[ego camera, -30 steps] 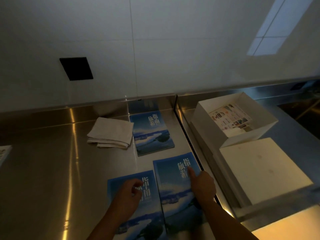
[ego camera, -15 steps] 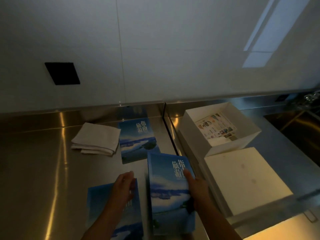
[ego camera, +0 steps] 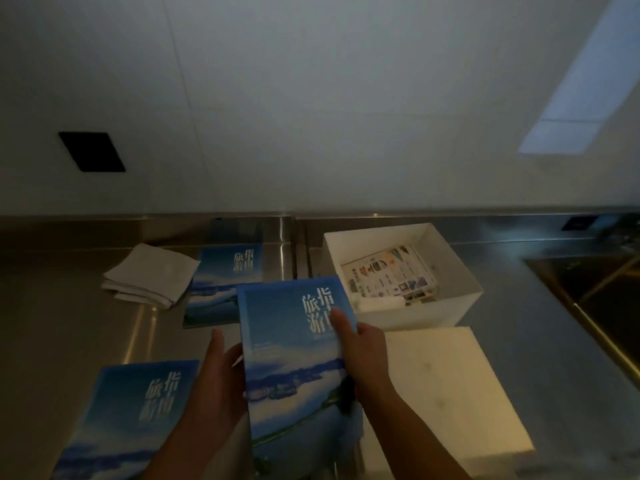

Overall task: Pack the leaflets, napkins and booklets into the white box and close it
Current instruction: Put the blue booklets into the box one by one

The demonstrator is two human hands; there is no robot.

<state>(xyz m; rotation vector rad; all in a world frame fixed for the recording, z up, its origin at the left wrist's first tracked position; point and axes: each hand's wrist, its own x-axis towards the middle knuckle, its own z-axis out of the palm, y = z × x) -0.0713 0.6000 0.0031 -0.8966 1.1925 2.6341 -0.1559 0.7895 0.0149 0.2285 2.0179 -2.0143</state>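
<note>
Booklet step is under way. Right hand (ego camera: 363, 348) is pinching a booklet (ego camera: 294, 358) by its right edge, thumb on the cover, fingers underneath. It's hanging above the table (ego camera: 69, 323), just left of the white box (ego camera: 415, 315). Left hand (ego camera: 221, 368) is touching its left edge; its fingers are hidden, so I can't tell the grip. Leaflets (ego camera: 388, 275) are lying in the box. Napkins (ego camera: 152, 275), far booklet (ego camera: 221, 282) and near booklet (ego camera: 138, 410) are waiting, lid (ego camera: 450, 393) off. Next move is likely going right, then lowering flat onto the leaflets.

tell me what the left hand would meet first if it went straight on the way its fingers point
Likely the far booklet lying flat on the counter, straight ahead of the left hand. The hand looks raised, beside the held booklet, so it might pass above.
</note>
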